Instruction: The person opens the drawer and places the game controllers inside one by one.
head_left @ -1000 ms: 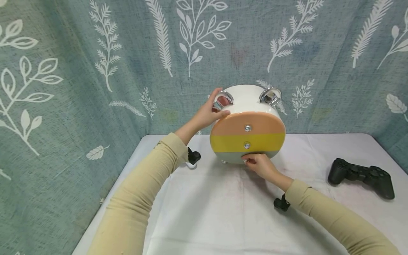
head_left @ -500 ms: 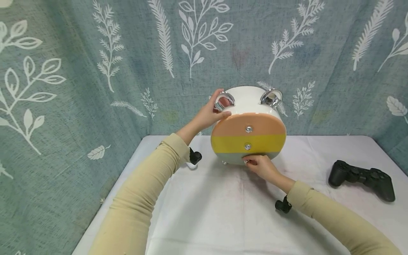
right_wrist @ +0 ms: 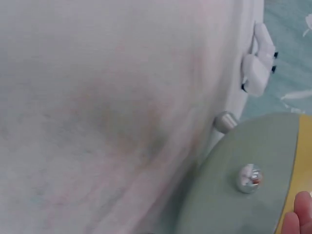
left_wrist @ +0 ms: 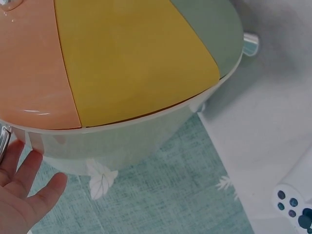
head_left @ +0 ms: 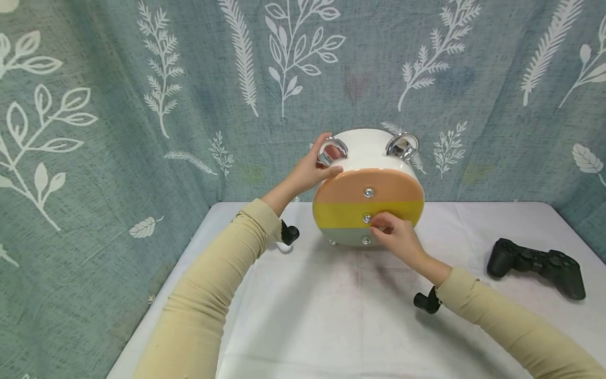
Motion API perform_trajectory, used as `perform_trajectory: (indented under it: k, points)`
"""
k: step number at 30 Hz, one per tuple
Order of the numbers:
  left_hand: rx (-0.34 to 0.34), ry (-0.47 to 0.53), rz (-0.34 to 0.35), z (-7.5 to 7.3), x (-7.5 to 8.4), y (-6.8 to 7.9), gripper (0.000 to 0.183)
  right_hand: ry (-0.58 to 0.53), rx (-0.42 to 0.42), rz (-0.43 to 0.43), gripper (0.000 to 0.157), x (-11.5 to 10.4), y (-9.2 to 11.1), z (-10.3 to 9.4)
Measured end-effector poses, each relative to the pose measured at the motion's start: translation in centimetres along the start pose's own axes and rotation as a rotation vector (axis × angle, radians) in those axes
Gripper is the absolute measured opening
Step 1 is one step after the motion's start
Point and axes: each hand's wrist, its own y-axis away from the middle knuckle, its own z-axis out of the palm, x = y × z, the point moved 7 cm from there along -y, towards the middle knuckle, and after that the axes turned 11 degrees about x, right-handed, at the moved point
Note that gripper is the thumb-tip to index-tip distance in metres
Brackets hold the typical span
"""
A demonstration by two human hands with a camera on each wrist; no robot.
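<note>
Blue-green woven curtain [head_left: 199,105], printed with white leaf sprigs, closes off the back and left side. White cloth-covered table [head_left: 303,316], lightly creased, below it. Beige ribbed sleeves [head_left: 208,284] cover both arms. Glossy white round-fronted cabinet [head_left: 366,150], alarm-clock shaped, stands upright near the table's far edge; its face is banded orange, yellow and grey-green, with two chrome rings [head_left: 402,145] on top. Black game controller [head_left: 536,267] lies to the right, its button markings too small to read. Left hand [head_left: 307,167] remains at the cabinet's upper left, fingers extended and resting beside the ring, thumb at the front edge. Right hand [head_left: 396,237] has moved up from the grey-green band to the yellow; its fingers are bent beside the faceted middle knob [head_left: 367,217], grip on it not determinable. The lower knob [head_left: 366,240], covered half a second ago, is now exposed.
</note>
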Motion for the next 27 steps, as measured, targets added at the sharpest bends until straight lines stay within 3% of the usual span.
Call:
perform_trajectory:
  k: [10, 19, 27]
  points:
    - [0.001, 0.006, 0.003, 0.0, 0.0, 0.0, 0.083, -0.009, -0.032, 0.014, 0.02, -0.7, -1.2, 0.5]
    - [0.005, 0.013, 0.005, 0.0, 0.1, 0.1, 0.083, -0.059, -0.147, 0.12, 0.02, -0.8, -2.2, 0.6]
    - [0.001, 0.028, 0.002, 0.0, 0.0, 0.2, 0.083, -0.04, -0.259, 0.171, 0.023, -3.7, -2.1, 0.2]
